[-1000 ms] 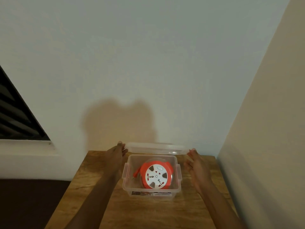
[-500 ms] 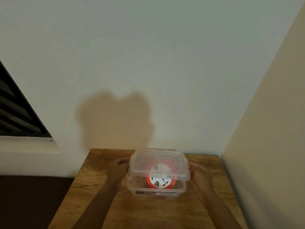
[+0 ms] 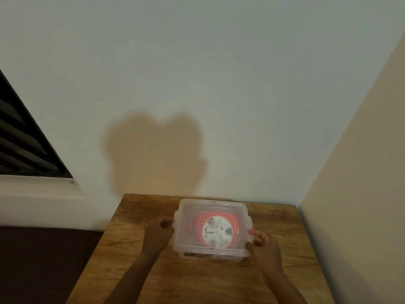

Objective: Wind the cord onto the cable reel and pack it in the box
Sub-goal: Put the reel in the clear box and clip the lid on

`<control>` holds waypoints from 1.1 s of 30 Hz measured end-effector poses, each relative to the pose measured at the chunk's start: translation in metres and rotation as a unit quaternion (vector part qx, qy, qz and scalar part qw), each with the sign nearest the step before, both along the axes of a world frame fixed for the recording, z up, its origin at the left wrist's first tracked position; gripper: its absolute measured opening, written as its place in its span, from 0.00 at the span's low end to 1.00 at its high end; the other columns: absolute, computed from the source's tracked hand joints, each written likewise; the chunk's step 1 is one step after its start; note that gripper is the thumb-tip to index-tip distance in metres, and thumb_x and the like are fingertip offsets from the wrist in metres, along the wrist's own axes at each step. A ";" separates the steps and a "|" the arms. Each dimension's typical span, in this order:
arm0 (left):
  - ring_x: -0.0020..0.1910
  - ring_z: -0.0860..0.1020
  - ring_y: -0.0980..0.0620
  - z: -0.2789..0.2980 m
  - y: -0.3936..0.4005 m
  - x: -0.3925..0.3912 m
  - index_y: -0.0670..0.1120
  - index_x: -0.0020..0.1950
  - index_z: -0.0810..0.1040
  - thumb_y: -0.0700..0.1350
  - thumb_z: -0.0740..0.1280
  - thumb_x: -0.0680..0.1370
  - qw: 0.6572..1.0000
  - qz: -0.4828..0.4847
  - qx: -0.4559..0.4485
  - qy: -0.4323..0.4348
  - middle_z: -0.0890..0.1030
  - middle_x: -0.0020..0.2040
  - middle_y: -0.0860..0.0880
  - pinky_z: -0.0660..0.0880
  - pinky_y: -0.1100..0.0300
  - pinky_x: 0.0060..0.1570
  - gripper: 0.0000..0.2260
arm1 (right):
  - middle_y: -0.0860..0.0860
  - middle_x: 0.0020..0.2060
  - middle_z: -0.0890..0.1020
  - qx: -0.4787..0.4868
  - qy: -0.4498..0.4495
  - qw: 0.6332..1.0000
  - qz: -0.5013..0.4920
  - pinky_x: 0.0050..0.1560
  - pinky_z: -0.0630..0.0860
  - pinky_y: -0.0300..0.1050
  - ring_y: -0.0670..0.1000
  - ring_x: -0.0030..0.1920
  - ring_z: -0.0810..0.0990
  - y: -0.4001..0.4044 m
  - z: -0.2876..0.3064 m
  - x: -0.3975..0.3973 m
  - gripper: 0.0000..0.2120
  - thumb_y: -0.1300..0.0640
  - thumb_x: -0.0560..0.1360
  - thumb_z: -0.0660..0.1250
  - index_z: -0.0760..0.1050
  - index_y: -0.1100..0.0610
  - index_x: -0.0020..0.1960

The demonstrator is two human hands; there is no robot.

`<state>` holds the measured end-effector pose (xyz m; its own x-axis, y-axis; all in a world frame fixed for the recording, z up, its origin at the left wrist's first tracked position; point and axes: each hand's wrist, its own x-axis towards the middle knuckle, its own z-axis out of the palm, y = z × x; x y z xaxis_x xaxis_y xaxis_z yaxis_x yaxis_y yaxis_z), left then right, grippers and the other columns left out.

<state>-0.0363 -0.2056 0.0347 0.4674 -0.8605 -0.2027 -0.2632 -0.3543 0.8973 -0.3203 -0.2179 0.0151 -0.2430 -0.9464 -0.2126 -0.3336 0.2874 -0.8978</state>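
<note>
Cable reel [image 3: 215, 231], a round orange drum with a white socket face, lies flat inside the box [image 3: 211, 255], seen blurred through the translucent lid [image 3: 212, 208]. Box and lid are clear, rounded-rectangular plastic; the lid sits on top of the box, and a printed label runs along the near wall. The left hand [image 3: 158, 234] is at the left side, its fingers [image 3: 166, 221] curled closed against the lid's edge and side clip. The right hand [image 3: 264, 245] mirrors it, fingers [image 3: 254, 233] pinching the right edge. The reel lies between the two hands. The box rests on a grained wooden worktop [image 3: 197, 281] set against a pale wall [image 3: 197, 84].
</note>
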 end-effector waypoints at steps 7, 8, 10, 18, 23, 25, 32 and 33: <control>0.50 0.82 0.44 -0.003 -0.001 0.009 0.47 0.50 0.80 0.35 0.71 0.78 0.997 -0.008 0.028 0.066 0.83 0.51 0.44 0.80 0.55 0.42 0.08 | 0.53 0.65 0.77 -0.077 0.189 0.977 0.054 0.59 0.77 0.59 0.54 0.61 0.75 0.005 0.009 0.013 0.24 0.55 0.71 0.76 0.74 0.52 0.65; 0.50 0.82 0.44 -0.006 0.001 0.011 0.47 0.51 0.81 0.37 0.70 0.79 0.995 0.003 0.035 0.097 0.84 0.51 0.43 0.81 0.54 0.43 0.05 | 0.52 0.67 0.75 -0.104 0.219 0.966 0.085 0.64 0.74 0.61 0.55 0.65 0.72 0.005 0.012 0.019 0.24 0.53 0.71 0.75 0.74 0.51 0.66; 0.52 0.84 0.43 -0.010 0.008 0.011 0.44 0.55 0.82 0.42 0.69 0.81 0.983 0.019 0.055 0.172 0.86 0.52 0.42 0.83 0.50 0.48 0.05 | 0.49 0.69 0.73 -0.150 0.246 0.943 0.168 0.70 0.68 0.58 0.53 0.69 0.68 0.002 0.016 0.038 0.24 0.51 0.72 0.73 0.73 0.49 0.67; 0.52 0.85 0.40 -0.021 0.033 0.007 0.40 0.56 0.83 0.49 0.74 0.78 0.957 0.008 0.093 0.274 0.86 0.53 0.40 0.85 0.52 0.46 0.14 | 0.47 0.74 0.66 -0.153 0.356 0.829 0.404 0.74 0.57 0.58 0.55 0.75 0.59 -0.072 0.037 0.141 0.27 0.44 0.75 0.68 0.68 0.47 0.72; 0.51 0.87 0.44 -0.018 0.032 0.011 0.40 0.55 0.84 0.47 0.72 0.79 0.956 -0.006 0.095 0.278 0.87 0.52 0.41 0.84 0.55 0.45 0.12 | 0.48 0.70 0.72 -0.088 0.383 0.805 0.444 0.69 0.64 0.57 0.55 0.69 0.67 -0.096 0.032 0.164 0.30 0.41 0.70 0.73 0.70 0.45 0.69; 0.54 0.86 0.43 -0.020 0.031 0.011 0.39 0.57 0.84 0.47 0.72 0.79 0.951 -0.004 0.100 0.293 0.87 0.54 0.40 0.85 0.52 0.50 0.12 | 0.47 0.68 0.74 -0.085 0.369 0.815 0.439 0.67 0.67 0.55 0.54 0.67 0.71 -0.099 0.030 0.163 0.30 0.41 0.68 0.74 0.72 0.45 0.68; 0.54 0.85 0.40 -0.023 0.027 0.012 0.37 0.56 0.84 0.45 0.73 0.78 0.943 -0.001 0.105 0.316 0.85 0.56 0.37 0.84 0.54 0.46 0.12 | 0.49 0.66 0.76 -0.077 0.296 0.844 0.440 0.66 0.71 0.52 0.52 0.65 0.73 -0.104 0.030 0.157 0.31 0.45 0.66 0.78 0.74 0.47 0.67; 0.55 0.85 0.40 -0.023 0.026 0.012 0.37 0.57 0.83 0.45 0.73 0.78 0.941 0.000 0.107 0.321 0.85 0.56 0.37 0.83 0.53 0.46 0.12 | 0.49 0.67 0.75 -0.075 0.298 0.841 0.445 0.67 0.70 0.52 0.52 0.66 0.72 -0.105 0.031 0.156 0.32 0.45 0.66 0.78 0.74 0.47 0.67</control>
